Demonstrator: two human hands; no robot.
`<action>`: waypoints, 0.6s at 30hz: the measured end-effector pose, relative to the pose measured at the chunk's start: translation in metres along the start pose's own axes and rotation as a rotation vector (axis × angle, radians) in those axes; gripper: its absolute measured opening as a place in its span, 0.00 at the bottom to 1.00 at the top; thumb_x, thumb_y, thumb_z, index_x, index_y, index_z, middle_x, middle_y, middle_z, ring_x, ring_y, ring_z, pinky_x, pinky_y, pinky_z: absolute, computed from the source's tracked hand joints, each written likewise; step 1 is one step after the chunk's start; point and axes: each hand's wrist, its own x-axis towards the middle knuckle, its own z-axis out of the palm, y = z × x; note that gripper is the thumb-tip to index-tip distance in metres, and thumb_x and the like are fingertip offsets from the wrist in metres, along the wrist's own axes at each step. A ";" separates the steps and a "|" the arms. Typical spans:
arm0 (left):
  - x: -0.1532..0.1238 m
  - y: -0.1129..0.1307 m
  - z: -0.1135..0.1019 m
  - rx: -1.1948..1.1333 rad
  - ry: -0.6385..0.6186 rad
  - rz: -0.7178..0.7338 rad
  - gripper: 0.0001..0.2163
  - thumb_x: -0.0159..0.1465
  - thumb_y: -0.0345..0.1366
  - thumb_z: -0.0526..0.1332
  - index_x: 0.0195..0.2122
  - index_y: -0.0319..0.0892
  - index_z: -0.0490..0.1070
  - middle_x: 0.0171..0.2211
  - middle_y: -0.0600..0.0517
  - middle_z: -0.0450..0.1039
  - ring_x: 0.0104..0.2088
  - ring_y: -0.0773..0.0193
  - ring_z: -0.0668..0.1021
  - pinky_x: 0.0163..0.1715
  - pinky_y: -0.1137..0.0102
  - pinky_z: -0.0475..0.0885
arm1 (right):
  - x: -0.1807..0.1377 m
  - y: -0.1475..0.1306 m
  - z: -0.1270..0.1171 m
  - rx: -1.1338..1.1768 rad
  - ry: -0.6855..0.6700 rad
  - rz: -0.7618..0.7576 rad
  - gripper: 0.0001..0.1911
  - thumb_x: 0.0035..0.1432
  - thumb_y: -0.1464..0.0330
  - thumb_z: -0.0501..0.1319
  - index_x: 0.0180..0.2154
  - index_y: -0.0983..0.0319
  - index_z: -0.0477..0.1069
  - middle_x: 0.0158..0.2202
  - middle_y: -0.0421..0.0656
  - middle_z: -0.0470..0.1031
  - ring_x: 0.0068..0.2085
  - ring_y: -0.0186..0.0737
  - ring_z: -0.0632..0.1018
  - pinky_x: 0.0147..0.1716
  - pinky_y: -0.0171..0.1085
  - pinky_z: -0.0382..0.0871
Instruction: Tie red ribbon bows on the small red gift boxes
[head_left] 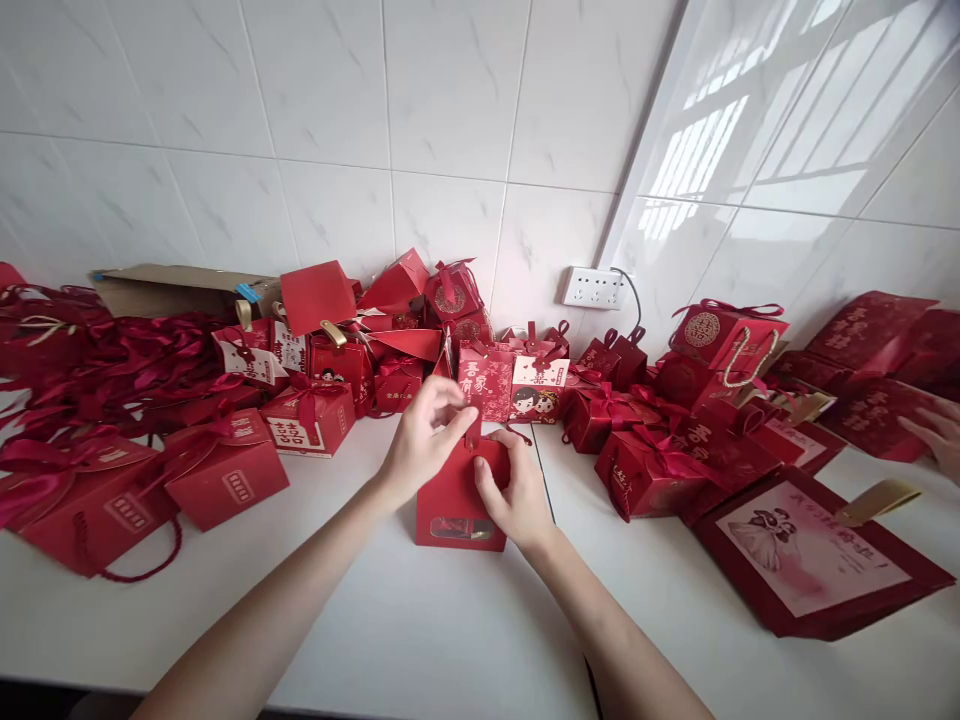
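A small red gift box [444,505] with a clear window low on its front stands upright on the white table in front of me. My right hand [519,488] grips its upper right side, the thumb on the front face and the fingers behind. Above the box top, my left hand [429,438] is closed in a pinch near a short red ribbon [473,432]; the fingertips partly cover it. Through the window I see something red and shiny. Right behind the box are a patterned red box [486,385] and a box with a cartoon couple [536,400].
Red gift boxes [225,470] and a heap of red ribbons [142,350] lie left. A cardboard box [187,290] is behind them. More boxes and a large bag-shaped box [817,550] lie right. Another person's hand [941,435] touches boxes there. A socket strip [596,288] is on the wall.
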 end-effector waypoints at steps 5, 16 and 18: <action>-0.024 -0.004 -0.004 -0.011 0.079 0.171 0.07 0.64 0.39 0.56 0.35 0.40 0.69 0.30 0.54 0.70 0.26 0.72 0.73 0.26 0.77 0.70 | -0.006 -0.007 -0.006 -0.030 0.030 -0.062 0.10 0.60 0.67 0.53 0.45 0.57 0.60 0.36 0.43 0.74 0.36 0.41 0.77 0.34 0.40 0.73; -0.027 -0.010 0.000 0.012 0.109 0.212 0.05 0.62 0.32 0.59 0.34 0.41 0.75 0.35 0.52 0.74 0.35 0.68 0.77 0.33 0.75 0.74 | -0.007 -0.007 -0.001 -0.139 0.150 -0.132 0.11 0.62 0.67 0.53 0.47 0.58 0.58 0.34 0.42 0.70 0.33 0.39 0.75 0.31 0.40 0.72; -0.029 -0.009 -0.002 -0.006 0.069 0.241 0.06 0.62 0.31 0.59 0.37 0.41 0.75 0.38 0.52 0.74 0.36 0.68 0.77 0.33 0.75 0.75 | -0.008 -0.010 -0.002 -0.138 0.155 -0.140 0.11 0.62 0.67 0.55 0.46 0.58 0.58 0.33 0.42 0.69 0.32 0.38 0.75 0.30 0.39 0.72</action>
